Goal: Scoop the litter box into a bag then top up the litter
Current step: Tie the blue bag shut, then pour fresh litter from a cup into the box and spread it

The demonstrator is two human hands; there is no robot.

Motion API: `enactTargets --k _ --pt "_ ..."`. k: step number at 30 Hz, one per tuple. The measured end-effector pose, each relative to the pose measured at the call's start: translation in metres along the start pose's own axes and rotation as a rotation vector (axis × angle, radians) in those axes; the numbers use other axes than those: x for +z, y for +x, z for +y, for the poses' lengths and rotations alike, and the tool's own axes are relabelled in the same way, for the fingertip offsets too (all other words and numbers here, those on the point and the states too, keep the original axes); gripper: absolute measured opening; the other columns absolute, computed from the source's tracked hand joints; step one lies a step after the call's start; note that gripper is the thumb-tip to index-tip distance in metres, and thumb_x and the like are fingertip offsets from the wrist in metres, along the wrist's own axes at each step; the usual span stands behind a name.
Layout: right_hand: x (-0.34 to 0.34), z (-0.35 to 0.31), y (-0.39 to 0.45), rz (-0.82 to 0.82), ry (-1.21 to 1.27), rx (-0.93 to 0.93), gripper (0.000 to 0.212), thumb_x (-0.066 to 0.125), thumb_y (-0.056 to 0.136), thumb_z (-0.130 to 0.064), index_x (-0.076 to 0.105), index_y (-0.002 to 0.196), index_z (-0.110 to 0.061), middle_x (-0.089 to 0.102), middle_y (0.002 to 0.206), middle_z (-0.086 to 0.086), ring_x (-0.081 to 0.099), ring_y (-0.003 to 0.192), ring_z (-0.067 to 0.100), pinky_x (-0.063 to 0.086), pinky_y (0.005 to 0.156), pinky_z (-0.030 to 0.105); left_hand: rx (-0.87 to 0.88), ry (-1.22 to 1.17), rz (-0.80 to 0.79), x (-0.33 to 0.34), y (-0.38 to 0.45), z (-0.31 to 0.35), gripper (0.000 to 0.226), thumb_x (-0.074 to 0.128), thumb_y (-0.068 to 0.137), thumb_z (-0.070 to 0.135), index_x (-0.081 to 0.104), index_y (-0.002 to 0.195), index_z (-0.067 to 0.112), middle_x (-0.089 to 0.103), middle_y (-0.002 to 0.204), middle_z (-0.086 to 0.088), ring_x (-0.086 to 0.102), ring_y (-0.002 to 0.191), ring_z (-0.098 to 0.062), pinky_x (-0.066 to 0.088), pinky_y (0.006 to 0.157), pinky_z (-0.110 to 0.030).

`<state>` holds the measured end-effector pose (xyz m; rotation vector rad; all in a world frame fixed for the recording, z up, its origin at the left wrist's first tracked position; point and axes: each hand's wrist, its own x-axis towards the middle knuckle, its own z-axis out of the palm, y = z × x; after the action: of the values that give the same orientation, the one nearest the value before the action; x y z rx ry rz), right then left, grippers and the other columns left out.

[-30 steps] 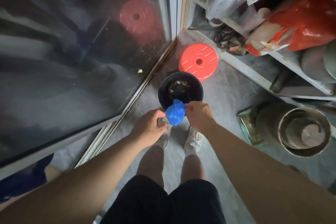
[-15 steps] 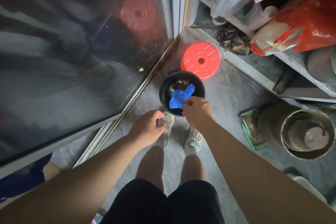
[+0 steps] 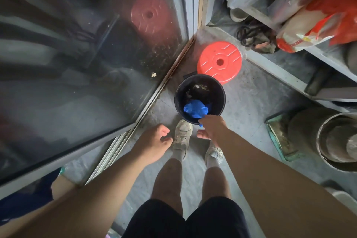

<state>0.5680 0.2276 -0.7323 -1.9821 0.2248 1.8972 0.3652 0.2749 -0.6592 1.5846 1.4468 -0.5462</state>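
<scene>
Lowering the blue bag (image 3: 195, 110), pinched at its near edge by the right hand (image 3: 211, 127), well inside the black bin (image 3: 220, 100) is advised before release, while the left hand (image 3: 154, 143), loosely curled and empty, is kept clear.

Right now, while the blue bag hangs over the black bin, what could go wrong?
1. The right hand grips the blue bag close to the near rim of the black bin; if released there, it might catch on the rim or fall onto the white shoes.
2. The left hand holds nothing, so the bin is not steadied and could tip.
3. The red lid lies behind the bin on the floor, a possible trip hazard.
</scene>
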Motion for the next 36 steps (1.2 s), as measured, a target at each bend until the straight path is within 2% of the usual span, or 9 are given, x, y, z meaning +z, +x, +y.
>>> enactTargets --k 2,5,8,11,15,20,26,32,36 --pt "-0.005 0.003 -0.01 -0.01 0.001 0.041 0.042 0.051 0.1 -0.005 0.05 0.141 -0.012 0.064 0.108 0.013 0.069 0.082 0.027 0.063 0.065 0.036 0.003 0.025 -0.02 -0.002 -0.007 0.0 0.031 0.062 0.094 0.031 0.061 0.122 0.019 0.065 0.125 0.003 0.06 0.113 -0.011 0.041 0.09 -0.021" --pt "-0.01 0.011 -0.026 -0.104 -0.008 0.1 0.038 0.049 0.101 -0.018 0.052 0.139 -0.012 0.064 0.109 0.006 0.055 0.071 0.021 0.054 0.096 0.042 0.004 0.058 -0.05 -0.004 -0.019 0.003 0.031 0.061 0.094 0.034 0.06 0.122 0.022 0.065 0.125 0.005 0.06 0.114 -0.01 0.045 0.097 -0.026" --pt "-0.011 0.026 -0.029 0.051 -0.165 -0.025 0.053 0.056 0.094 -0.012 0.048 0.145 -0.026 0.065 0.124 0.012 0.068 0.067 0.026 0.062 0.079 0.043 0.011 0.105 -0.089 -0.004 -0.032 0.011 0.035 0.059 0.095 0.038 0.058 0.126 0.024 0.063 0.129 0.007 0.059 0.115 -0.01 0.045 0.098 -0.028" --pt "-0.01 0.032 -0.048 -0.015 -0.352 -0.1 0.064 0.053 0.09 -0.02 0.038 0.15 -0.036 0.062 0.132 0.007 0.075 0.082 0.027 0.063 0.074 0.041 0.041 0.137 -0.108 -0.002 -0.043 0.021 0.04 0.059 0.095 0.037 0.056 0.132 0.022 0.061 0.133 0.004 0.058 0.119 -0.013 0.044 0.099 -0.027" --pt "-0.018 0.037 -0.084 0.042 -0.491 -0.183 0.048 0.056 0.093 -0.02 0.051 0.141 -0.023 0.06 0.133 0.009 0.069 0.105 0.03 0.06 0.076 0.035 0.101 0.214 -0.113 -0.004 -0.067 0.04 0.043 0.056 0.097 0.036 0.054 0.136 0.02 0.06 0.137 0.002 0.058 0.12 -0.014 0.043 0.095 -0.025" --pt "-0.049 0.044 -0.155 0.201 -0.656 -0.294 0.034 0.052 0.093 -0.026 0.065 0.125 -0.028 0.06 0.127 -0.004 0.063 0.085 0.013 0.045 0.056 0.017 0.221 0.351 -0.07 -0.017 -0.115 0.071 0.04 0.053 0.097 0.037 0.053 0.135 0.023 0.061 0.132 0.006 0.06 0.116 -0.016 0.045 0.089 -0.026" --pt "-0.072 0.079 -0.283 0.318 -0.988 -0.394 0.033 0.045 0.098 -0.027 0.062 0.125 -0.017 0.065 0.123 0.01 0.062 0.11 0.031 0.053 0.09 0.037 0.438 0.47 -0.033 -0.039 -0.186 0.101 0.021 0.051 0.089 0.038 0.058 0.105 0.028 0.063 0.111 0.008 0.062 0.107 -0.017 0.048 0.087 -0.034" --pt "-0.07 0.141 -0.367 0.595 -0.551 -0.447 0.028 0.054 0.091 -0.026 0.071 0.111 -0.02 0.073 0.106 0.007 0.066 0.102 0.029 0.052 0.086 0.033 0.732 0.522 -0.025 -0.048 -0.219 0.125 0.034 0.059 0.087 0.041 0.06 0.119 0.028 0.064 0.123 0.011 0.062 0.114 -0.014 0.049 0.091 -0.032" --pt "-0.055 0.195 -0.406 0.789 -0.325 -0.429 0.03 0.054 0.093 -0.026 0.071 0.116 -0.018 0.076 0.105 0.006 0.067 0.102 0.028 0.052 0.086 0.031 0.944 0.653 -0.088 -0.039 -0.247 0.143 0.033 0.061 0.087 0.039 0.06 0.118 0.025 0.065 0.122 0.007 0.061 0.115 -0.017 0.048 0.089 -0.031"
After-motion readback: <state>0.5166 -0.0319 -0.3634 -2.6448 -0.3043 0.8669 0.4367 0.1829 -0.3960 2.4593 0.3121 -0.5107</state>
